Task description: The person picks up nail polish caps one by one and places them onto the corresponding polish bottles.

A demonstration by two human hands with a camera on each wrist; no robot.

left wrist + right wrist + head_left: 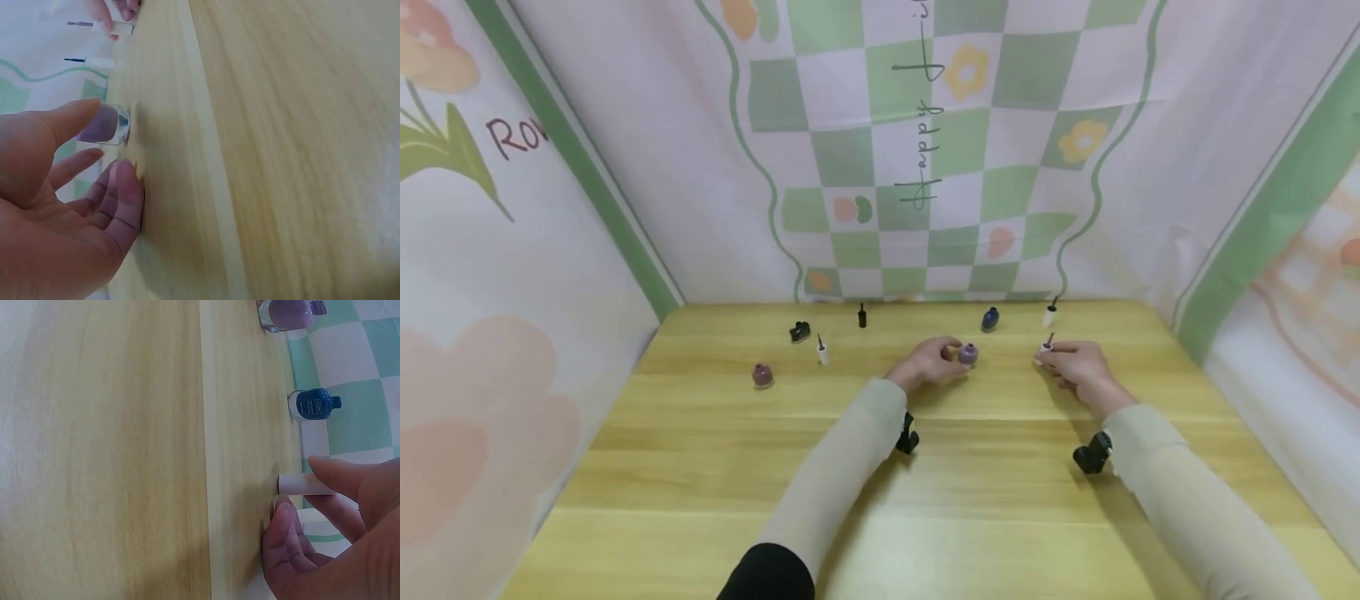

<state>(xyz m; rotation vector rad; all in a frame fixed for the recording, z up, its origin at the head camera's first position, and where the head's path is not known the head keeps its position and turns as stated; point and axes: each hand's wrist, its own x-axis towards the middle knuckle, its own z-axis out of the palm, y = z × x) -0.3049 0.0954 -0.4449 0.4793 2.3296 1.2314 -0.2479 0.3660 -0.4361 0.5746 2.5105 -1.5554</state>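
Note:
In the head view my left hand (934,360) is beside an uncapped purple nail polish bottle (967,354) that stands on the table. The left wrist view shows the thumb tip overlapping this bottle (103,124), while the index fingertip stays apart from its other side. My right hand (1078,367) pinches a white nail polish cap (303,484) between thumb and index finger; its brush points up and its wide end is down at the tabletop. Behind the hands stand an uncapped dark blue bottle (990,318) and another white brush cap (1049,315).
On the left of the wooden table (700,467) are a mauve bottle (763,376), a black bottle (800,332), a white brush cap (823,352) and a black brush cap (862,317). A patterned cloth (835,158) hangs behind the table's far edge.

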